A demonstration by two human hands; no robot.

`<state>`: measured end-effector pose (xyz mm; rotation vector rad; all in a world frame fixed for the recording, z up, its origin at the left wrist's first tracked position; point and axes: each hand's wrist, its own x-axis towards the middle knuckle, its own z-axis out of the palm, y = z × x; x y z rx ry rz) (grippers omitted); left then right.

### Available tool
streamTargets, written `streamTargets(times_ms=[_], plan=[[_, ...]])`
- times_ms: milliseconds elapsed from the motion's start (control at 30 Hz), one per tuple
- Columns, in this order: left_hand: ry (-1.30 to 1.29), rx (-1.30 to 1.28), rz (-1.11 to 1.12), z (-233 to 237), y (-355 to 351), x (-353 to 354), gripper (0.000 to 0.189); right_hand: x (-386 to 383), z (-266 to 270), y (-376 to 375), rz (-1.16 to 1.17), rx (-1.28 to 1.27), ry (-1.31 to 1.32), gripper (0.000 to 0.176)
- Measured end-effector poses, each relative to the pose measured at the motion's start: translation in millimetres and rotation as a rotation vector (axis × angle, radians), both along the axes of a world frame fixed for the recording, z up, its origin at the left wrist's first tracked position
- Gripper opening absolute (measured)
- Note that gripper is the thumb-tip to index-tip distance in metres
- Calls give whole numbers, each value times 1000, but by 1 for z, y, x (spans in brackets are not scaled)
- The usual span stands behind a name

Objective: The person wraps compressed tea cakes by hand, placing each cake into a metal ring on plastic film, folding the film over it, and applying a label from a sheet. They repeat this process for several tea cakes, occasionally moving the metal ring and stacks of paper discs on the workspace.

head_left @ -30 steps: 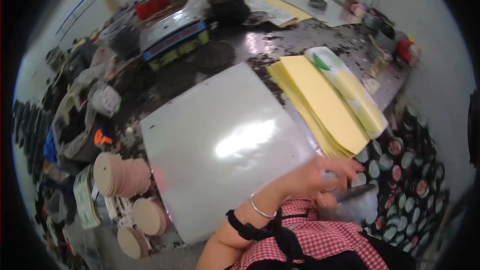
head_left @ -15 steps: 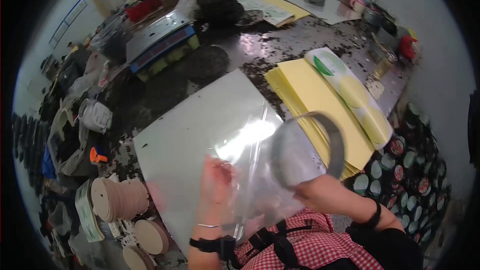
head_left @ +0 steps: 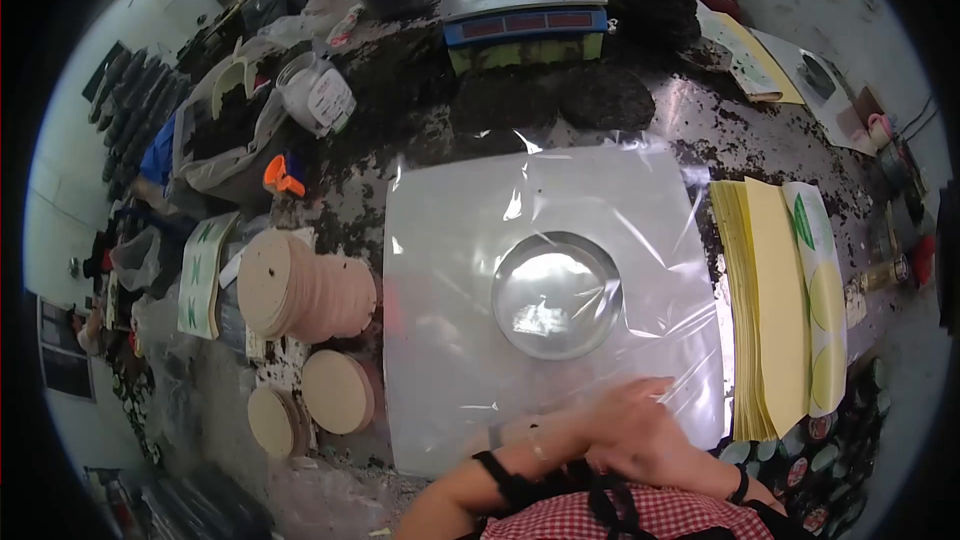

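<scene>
A metal ring [head_left: 497,292] lies on the pale board [head_left: 420,440], which is covered by a sheet of clear plastic film [head_left: 450,230]. Glare hides whether the film passes over or under the ring. My left hand [head_left: 622,418] reaches across to the right, fingers stretched out over the film near the board's front edge. Overlapping it, my right hand [head_left: 665,455] sits close to my apron [head_left: 640,512]; its fingers are blurred and partly hidden. Neither hand touches the ring.
Stacked round tan discs [head_left: 335,295] stand left of the board. Yellow sheets [head_left: 780,310] lie to its right. Behind are a blue scale [head_left: 525,25], dark crumbs and flat dark cakes [head_left: 605,98]. An orange scoop [head_left: 283,177] and a white tub [head_left: 318,95] are at left.
The ring has left my right hand and now lies on the board. The film is spread out flatter. Both hands have drawn together at the front, and the view has turned left.
</scene>
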<state>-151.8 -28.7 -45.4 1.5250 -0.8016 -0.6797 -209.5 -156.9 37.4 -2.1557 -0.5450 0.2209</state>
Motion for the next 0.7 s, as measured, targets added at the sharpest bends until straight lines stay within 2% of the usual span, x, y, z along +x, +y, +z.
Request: streamTargets(times_ms=[33, 67, 100, 133, 200, 233, 267, 300, 333, 367, 400, 433, 467, 500, 533, 567, 600, 633, 700], plan=[[-222, -8, 152, -13, 28, -8, 40, 12, 22, -2, -313, 150, -129, 39], [-483, 45, 410, 6, 59, -4, 40, 3, -9, -6, -646, 64, -346, 44], [-749, 122, 665, 26, 95, -1, 41, -7, -32, -17, -636, -20, -409, 51], [-794, 280, 896, 32, 135, -14, 46, -19, -44, -21, -592, 14, -390, 51], [-959, 646, 1061, 44, 211, -25, 52, -43, -71, -23, -84, -498, -142, 66], [-947, 836, 1168, 48, 240, -22, 60, -54, -83, -29, -11, -515, -151, 77], [-933, 1011, 1262, 50, 266, -14, 69, -53, -73, -29, 8, -492, -139, 70], [-931, 1032, 1265, 47, 288, -9, 69, -46, -60, -42, 44, -388, -55, 63], [-863, 1136, 1221, 41, 305, 1, 76, -43, -53, -68, 3, -336, -14, 58], [-798, 1221, 1171, 39, 317, 11, 84, -48, -44, -85, -414, -531, -35, 54], [-809, 1188, 1166, 39, 325, 14, 84, -39, -48, -113, -706, -665, -348, 57], [-762, 1226, 1146, 34, 331, 12, 85, -19, -27, -136, -924, -836, -546, 57], [-723, 1247, 1114, 27, 337, 14, 86, -18, -31, -171, -1153, -1102, -529, 57], [-670, 1134, 1099, 29, 344, 15, 76, -29, -65, -221, -1357, -1230, -384, 62], [-549, 1128, 1129, 31, 347, 17, 67, -50, -98, -271, -1333, -1064, -15, 63], [-466, 1129, 1145, 34, 349, 17, 58, -83, -171, -332, -1089, -1170, 251, 69], [-483, 1132, 1194, 25, 356, 16, 50, -76, -131, -318, -1044, -1071, 386, 69], [-390, 1195, 1104, 41, 350, 18, 45, -37, -74, -283, -982, -955, 494, 69], [-628, 1252, 1036, 53, 330, 19, 44, 38, -13, -269, -890, -874, 353, 60]])
